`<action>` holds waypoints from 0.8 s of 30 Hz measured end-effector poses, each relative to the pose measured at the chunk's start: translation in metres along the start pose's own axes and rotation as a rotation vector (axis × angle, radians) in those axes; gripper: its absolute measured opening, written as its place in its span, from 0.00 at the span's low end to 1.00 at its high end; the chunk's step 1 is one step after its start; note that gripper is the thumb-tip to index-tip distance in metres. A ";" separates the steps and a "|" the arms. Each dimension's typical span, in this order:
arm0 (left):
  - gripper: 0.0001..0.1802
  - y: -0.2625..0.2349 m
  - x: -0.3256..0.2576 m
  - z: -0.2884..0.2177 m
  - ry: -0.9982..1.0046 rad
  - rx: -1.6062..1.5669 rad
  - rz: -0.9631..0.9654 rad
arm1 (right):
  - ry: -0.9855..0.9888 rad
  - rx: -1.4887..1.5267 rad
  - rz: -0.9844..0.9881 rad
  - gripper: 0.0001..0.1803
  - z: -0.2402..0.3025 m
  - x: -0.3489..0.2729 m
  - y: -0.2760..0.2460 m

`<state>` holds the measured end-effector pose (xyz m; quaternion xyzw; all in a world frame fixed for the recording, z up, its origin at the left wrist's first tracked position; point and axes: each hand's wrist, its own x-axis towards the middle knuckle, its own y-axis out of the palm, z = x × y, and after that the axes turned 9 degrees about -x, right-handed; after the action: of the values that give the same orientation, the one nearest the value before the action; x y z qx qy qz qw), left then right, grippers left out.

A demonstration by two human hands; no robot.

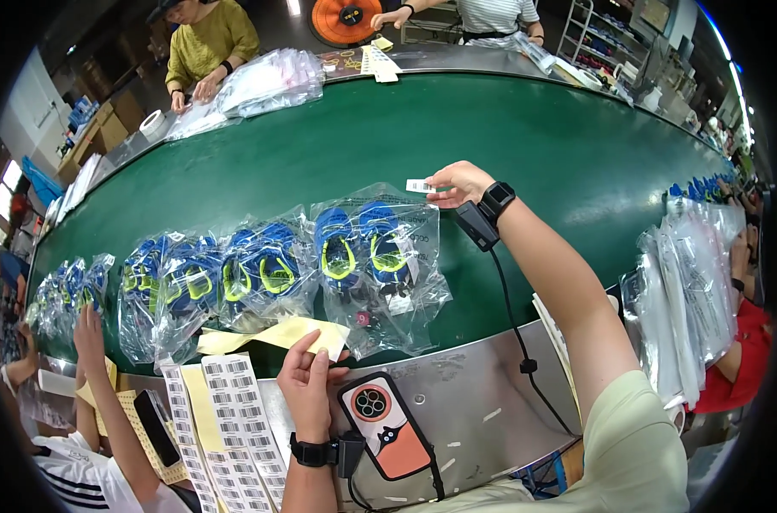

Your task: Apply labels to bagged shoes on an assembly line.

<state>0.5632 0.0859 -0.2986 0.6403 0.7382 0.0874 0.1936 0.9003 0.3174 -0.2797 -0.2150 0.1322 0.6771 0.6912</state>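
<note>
My right hand (462,185) reaches over the green belt and pinches a small white barcode label (418,185) between thumb and fingers. The label is beside the upper edge of a clear plastic bag (422,295) that holds a pair of blue shoes (337,248) with lime-green trim. Near the belt's front edge, my left hand (306,383) grips a curled strip of pale yellow backing paper (260,335). Sheets of barcode labels (234,402) lie to the left of my left wrist. Both wrists wear black straps with small devices.
Several more bagged shoes (196,278) line the green belt (525,128) leftward. A phone in an orange-and-white case (410,462) rests on the metal edge (482,410). Clear bags (688,291) are stacked at right. A cable (508,299) hangs from my right wrist. Co-workers sit around the belt.
</note>
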 end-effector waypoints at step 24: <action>0.17 0.005 0.004 0.015 0.014 0.025 0.015 | 0.108 0.393 0.414 0.17 -0.016 0.034 -0.003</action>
<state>0.5735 0.0889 -0.3111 0.6476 0.7356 0.0843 0.1799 0.9066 0.3402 -0.3094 -0.0812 0.3388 0.7527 0.5586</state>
